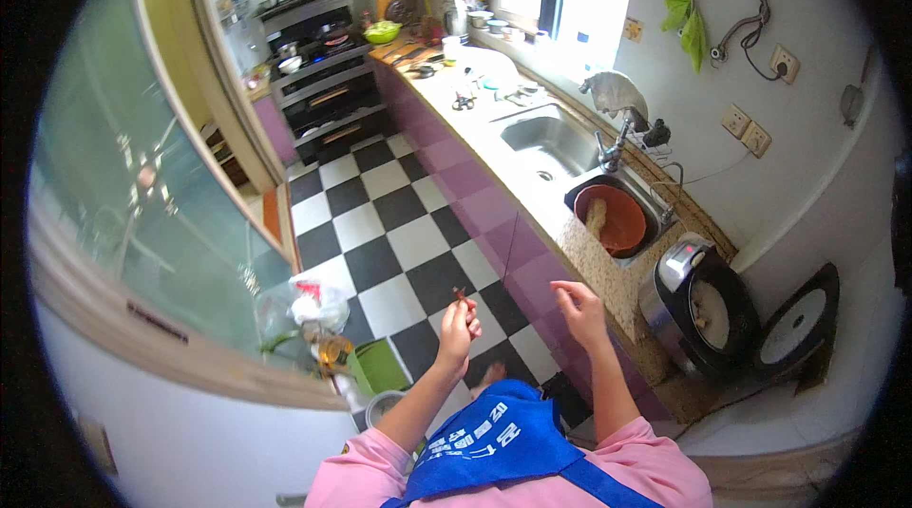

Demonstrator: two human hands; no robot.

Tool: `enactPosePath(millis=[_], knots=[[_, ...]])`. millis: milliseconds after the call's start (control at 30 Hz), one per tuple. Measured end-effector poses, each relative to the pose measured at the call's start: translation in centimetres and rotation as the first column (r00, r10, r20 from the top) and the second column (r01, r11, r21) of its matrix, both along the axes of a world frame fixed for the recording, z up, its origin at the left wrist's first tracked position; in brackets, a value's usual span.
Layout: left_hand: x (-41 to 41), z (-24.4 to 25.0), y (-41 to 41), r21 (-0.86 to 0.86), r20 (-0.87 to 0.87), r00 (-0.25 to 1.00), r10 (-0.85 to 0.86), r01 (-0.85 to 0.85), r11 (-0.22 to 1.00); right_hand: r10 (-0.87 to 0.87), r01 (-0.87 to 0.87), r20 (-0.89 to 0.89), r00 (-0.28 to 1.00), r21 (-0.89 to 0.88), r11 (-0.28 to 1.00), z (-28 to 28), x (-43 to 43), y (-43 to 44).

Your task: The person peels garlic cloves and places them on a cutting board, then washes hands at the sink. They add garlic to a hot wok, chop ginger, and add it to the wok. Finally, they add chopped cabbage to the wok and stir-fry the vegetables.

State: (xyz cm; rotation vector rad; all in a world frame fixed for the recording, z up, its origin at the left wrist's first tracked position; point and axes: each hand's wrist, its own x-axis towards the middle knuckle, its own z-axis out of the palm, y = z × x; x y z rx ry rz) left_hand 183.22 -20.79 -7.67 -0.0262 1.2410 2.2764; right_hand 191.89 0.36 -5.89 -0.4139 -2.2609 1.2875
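My left hand (458,332) is closed around a small dark reddish-brown item (459,291), whose tip sticks out above the fingers; it is too small to identify. Out over the counter's front edge, my right hand (581,312) is held with bent, parted fingers and nothing in it. Right of that hand, a rice cooker (662,316) stands on the speckled counter (595,262) with its lid (798,319) swung open. Pale contents with a few brownish pieces show in its pot. A reddish-brown basin (630,219) sits in the smaller sink, holding a pale lumpy item (595,218).
A larger steel sink (552,141) with a faucet (611,150) lies farther along the counter. Scissors (463,102) rest beyond it. At the far end is a stove (331,45) beside a green bowl (382,32). Plastic bags (313,305) and a green bin (379,365) stand on the floor at left.
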Motion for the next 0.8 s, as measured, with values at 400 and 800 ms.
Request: enactPosePath(millis=[400, 800], knots=[[-32.0, 1.6, 28.7, -0.185, 0.063, 0.902, -0.428, 0.432, 0.883, -0.501, 0.465, -0.087, 0.861, -0.261, 0.846, -9.3, -28.6, 35.0], [-52.9, -7.3, 55.9, -0.149, 0.244, 0.639, -0.729, 0.768, 0.623, -0.790, 0.732, 0.264, 0.554, 0.298, 0.613, -17.9, -42.3, 48.6]])
